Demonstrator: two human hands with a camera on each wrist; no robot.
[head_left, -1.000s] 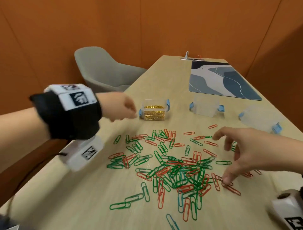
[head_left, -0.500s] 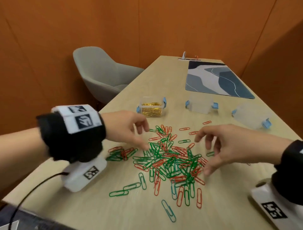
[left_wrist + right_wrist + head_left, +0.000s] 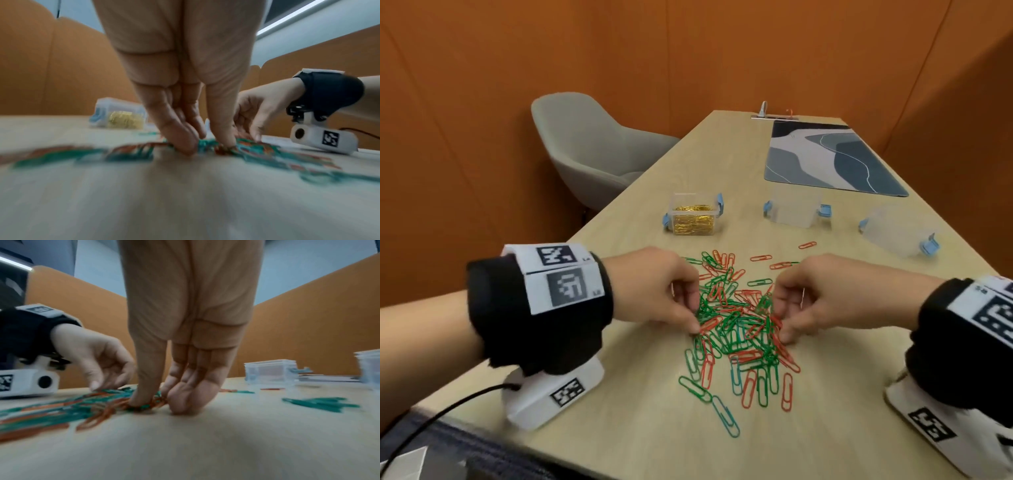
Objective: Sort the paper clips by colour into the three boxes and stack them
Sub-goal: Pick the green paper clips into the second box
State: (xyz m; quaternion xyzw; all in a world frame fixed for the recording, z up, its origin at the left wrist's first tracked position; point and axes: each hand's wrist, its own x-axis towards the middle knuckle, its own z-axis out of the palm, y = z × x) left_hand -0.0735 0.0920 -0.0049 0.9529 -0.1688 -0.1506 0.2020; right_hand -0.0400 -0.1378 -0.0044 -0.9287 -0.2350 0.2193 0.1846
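Sorting step underway: left hand point(image 3: 654, 291) pinching into red-green clip pile point(image 3: 736, 322) at counter point(image 3: 619, 428) centre, right hand point(image 3: 815, 301) pinching likewise; exact clips held unclear. Gold box point(image 3: 693, 219) at 11 o'clock full; empty boxes point(image 3: 794, 212) at 1 o'clock. Next: separate one colour, carry to empty box.

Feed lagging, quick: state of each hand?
Left hand: pinching at the paper clip pile; a held clip cannot be told.
Right hand: same.

A grey chair point(image 3: 599, 150) stands beside the wooden counter point(image 3: 619, 428), a patterned mat point(image 3: 828, 157) lies at its far end, and orange walls point(image 3: 482, 102) surround it.
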